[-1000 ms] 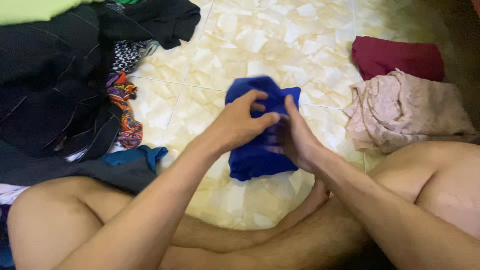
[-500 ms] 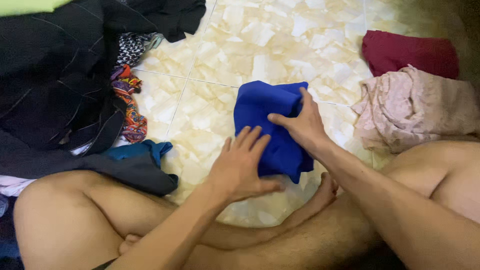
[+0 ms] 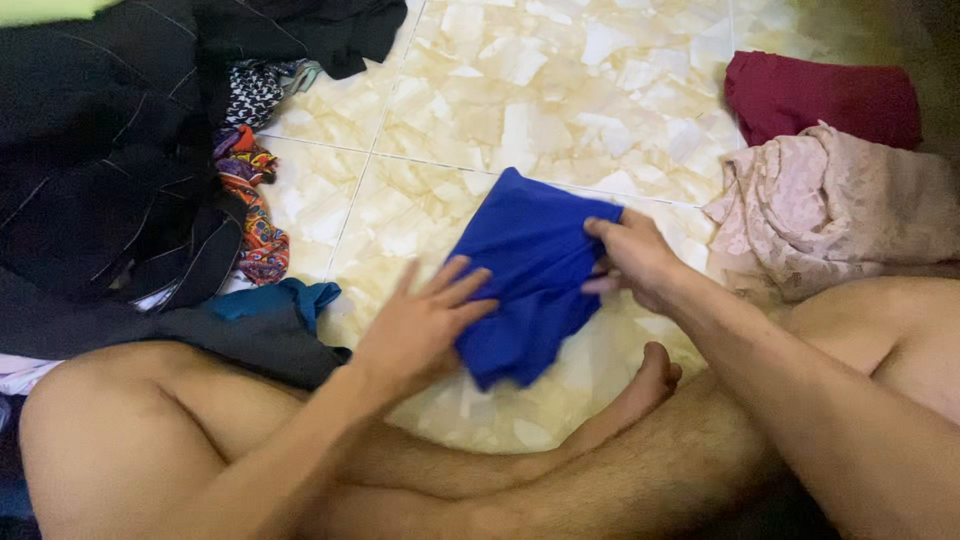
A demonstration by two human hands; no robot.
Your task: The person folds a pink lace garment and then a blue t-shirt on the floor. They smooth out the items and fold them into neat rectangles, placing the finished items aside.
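A folded blue garment (image 3: pixel 530 275) lies on the tiled floor (image 3: pixel 560 100) before the crossed legs. The left hand (image 3: pixel 425 325) presses flat, fingers spread, on its near edge — the right hand (image 3: pixel 630 260) pinches its right edge. Soft, light, limp cloth — best taken at folded edges. No packages or labels visible.

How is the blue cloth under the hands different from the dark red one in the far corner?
The blue cloth lies in the middle of the tiled floor, while the dark red cloth sits at the far right, behind a pink garment. The left hand presses the blue cloth and the right hand grips its edge; nothing touches the dark red cloth. The blue is bright, the red dark. Both are plain, unpatterned fabric.
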